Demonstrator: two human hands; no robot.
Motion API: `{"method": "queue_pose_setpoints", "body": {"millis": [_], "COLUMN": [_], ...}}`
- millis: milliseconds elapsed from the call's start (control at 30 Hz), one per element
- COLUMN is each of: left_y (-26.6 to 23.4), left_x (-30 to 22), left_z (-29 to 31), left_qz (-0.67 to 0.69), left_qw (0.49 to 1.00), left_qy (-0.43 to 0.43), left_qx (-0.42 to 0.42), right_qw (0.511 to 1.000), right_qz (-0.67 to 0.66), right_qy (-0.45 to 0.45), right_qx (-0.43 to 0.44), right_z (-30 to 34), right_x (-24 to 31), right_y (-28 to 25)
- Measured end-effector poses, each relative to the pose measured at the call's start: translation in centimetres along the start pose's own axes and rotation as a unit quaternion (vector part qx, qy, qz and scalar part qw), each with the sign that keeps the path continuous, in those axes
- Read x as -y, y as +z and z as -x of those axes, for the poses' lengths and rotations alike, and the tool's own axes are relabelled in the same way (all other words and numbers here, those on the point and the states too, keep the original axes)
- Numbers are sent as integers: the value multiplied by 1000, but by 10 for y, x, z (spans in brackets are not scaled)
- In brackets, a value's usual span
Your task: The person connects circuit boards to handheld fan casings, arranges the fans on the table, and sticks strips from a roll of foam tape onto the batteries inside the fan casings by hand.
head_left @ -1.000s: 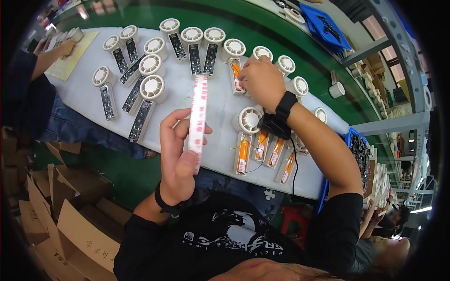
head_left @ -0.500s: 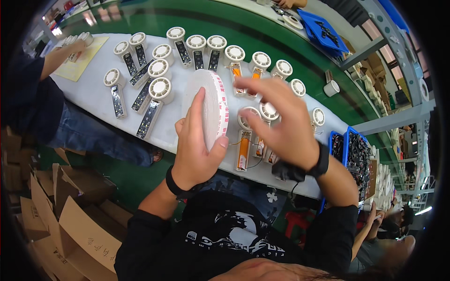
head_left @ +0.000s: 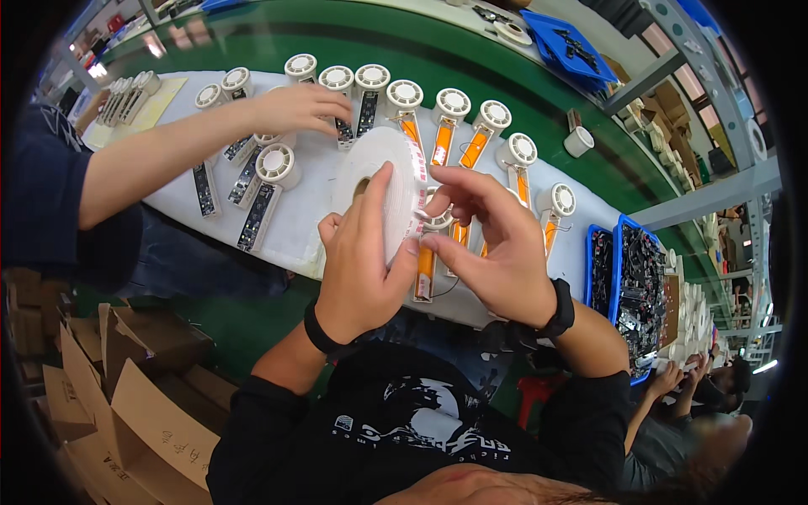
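Observation:
A large roll of white tape with pink print on its edge stands tilted above the table. My left hand grips it, fingers along its flat side and thumb at the near rim. At the roll's right edge is my right hand, fingers curved and apart from the thumb; a fingertip is beside a small raised bit of tape. Behind and below are white devices with round slotted heads. Some have orange strips in their bodies; others have dark circuit boards. My right hand partly hides several.
From the left, a co-worker's hand reaches over the devices. Blue trays full of dark parts stand at the right end of the table. Open cardboard boxes lie at lower left. A red stool is below the table.
My right hand has moved left and down to the roll's edge, its fingers curling. The co-worker's arm has swung right across the devices. The roll stays in my left hand.

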State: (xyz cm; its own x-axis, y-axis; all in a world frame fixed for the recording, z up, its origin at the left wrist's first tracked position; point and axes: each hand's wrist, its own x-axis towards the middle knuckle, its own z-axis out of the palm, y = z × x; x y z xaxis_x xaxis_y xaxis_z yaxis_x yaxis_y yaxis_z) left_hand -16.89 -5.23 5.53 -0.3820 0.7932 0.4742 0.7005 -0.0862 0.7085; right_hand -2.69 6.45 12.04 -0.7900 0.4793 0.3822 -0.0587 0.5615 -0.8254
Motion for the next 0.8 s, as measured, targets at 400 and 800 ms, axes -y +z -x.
{"method": "queue_pose_setpoints", "body": {"millis": [400, 800], "left_y": [-10, -9], "left_x": [-24, -2], "left_z": [-6, 7], "left_qz": [364, 353], "left_qw": [919, 930], "left_qy": [-107, -88], "left_qx": [109, 54], "right_qw": [958, 969], "right_qz": [22, 18], "right_qy": [-273, 246], "right_qx": [79, 0], "right_z": [-2, -60], "right_x": [-3, -79], "right_y": [-22, -100]}}
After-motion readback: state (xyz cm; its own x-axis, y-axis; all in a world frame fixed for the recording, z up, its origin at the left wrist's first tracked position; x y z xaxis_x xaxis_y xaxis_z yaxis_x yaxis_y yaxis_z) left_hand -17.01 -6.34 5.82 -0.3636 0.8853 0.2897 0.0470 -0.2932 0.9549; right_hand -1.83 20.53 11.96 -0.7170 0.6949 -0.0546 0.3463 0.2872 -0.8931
